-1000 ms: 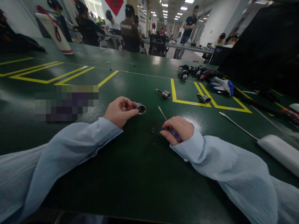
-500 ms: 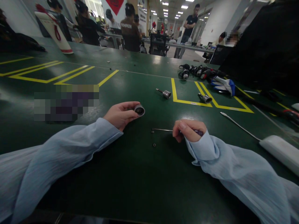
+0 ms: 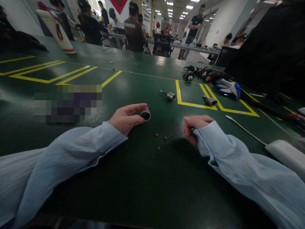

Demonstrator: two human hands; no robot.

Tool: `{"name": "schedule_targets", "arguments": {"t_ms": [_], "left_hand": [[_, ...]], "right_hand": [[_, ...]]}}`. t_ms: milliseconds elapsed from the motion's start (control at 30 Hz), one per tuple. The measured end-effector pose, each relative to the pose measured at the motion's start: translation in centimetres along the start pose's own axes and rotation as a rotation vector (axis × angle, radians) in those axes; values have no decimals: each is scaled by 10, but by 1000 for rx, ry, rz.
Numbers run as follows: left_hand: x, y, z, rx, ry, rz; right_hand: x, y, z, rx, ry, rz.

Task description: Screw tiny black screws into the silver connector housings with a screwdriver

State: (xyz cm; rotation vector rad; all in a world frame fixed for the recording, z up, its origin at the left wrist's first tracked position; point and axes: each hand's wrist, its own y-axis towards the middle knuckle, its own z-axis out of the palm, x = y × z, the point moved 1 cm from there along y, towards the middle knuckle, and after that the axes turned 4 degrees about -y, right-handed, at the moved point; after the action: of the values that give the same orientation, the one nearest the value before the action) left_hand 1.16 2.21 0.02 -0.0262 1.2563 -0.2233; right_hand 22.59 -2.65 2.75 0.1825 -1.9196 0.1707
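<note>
My left hand (image 3: pixel 127 119) is closed on a round metal cup-shaped part (image 3: pixel 145 115), its open, dark-lined mouth turned toward me. My right hand (image 3: pixel 196 125) grips a screwdriver (image 3: pixel 175 135); its thin shaft slants down to the left and the handle is hidden in the fingers. At the shaft's tip is a small nut-like ring (image 3: pixel 165 138); I cannot tell whether it is on the tip or just touching it. Two more small rings lie on the table between the hands, an upper ring (image 3: pixel 156 135) and a lower ring (image 3: pixel 158 148).
Two metal sockets with shafts, a nearer socket (image 3: pixel 171 96) and a right-hand socket (image 3: pixel 211 101), lie by yellow tape. Dark cabled parts (image 3: pixel 190 76), a glove (image 3: pixel 230 88) and a white box with a cable (image 3: pixel 284 151) are on the right. A white cup (image 3: pixel 57 31) stands at back left.
My right hand has turned and moved slightly right and up, and the screwdriver's tip has shifted right with one ring. My left hand has shifted slightly right with the metal part.
</note>
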Motion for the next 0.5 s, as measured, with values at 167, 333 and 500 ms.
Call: {"name": "schedule_targets", "arguments": {"t_ms": [167,333,500], "left_hand": [[0,-3,4,-28,-68,-17],[1,-3,7,-29,-79,-35],[4,-5,6,65,-22,-14]], "right_hand": [[2,-1,3,-39,31,12],[-11,-7,14,-77,157,-130],[-16,-10,23,-129,7,-417]]}}
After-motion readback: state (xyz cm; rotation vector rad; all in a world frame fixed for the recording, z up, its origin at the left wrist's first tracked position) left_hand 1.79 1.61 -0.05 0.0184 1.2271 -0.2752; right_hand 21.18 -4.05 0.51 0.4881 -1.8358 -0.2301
